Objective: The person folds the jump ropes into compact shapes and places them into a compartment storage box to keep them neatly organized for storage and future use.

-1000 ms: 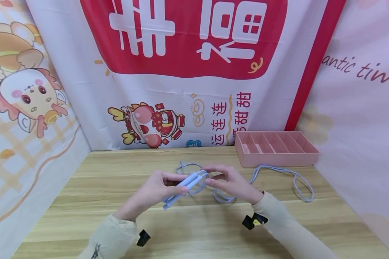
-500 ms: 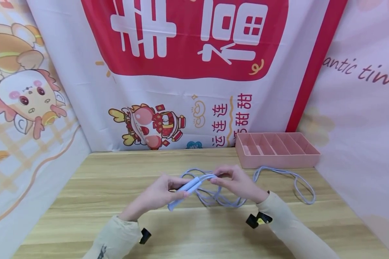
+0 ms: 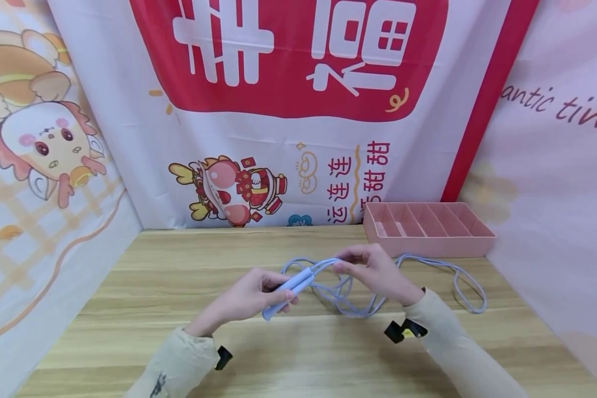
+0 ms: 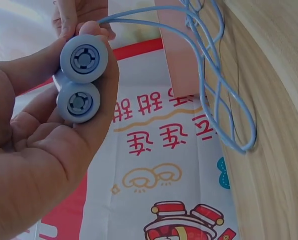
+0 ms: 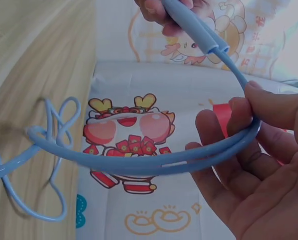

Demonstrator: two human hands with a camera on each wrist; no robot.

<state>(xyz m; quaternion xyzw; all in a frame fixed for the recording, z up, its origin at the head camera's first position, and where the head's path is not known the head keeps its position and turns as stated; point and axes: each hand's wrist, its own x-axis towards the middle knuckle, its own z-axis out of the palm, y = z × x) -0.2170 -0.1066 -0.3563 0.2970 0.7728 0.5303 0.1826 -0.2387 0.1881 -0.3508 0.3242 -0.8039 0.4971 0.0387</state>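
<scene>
A light-blue jump rope has its two handles [image 3: 294, 286] side by side in my left hand [image 3: 252, 296], which grips them together above the table. In the left wrist view the round end caps [image 4: 84, 60] of the handles face the camera, one above the other. My right hand [image 3: 373, 271] pinches the two strands of cord [image 5: 241, 75] between thumb and fingers a short way beyond the handles. From there the doubled cord droops past the right fingers to the table, where more of the rope [image 3: 353, 309] lies in loose loops.
A pink box with several compartments [image 3: 430, 247] stands at the back right of the wooden table [image 3: 179, 276]. One long loop of cord [image 3: 470, 282] lies in front of it. Printed cloth walls [image 3: 298, 132] enclose the back and both sides.
My right hand has slid right along the cord, away from the handles, so a longer stretch of strands shows between the hands. The left hand has shifted slightly right with the handles.
</scene>
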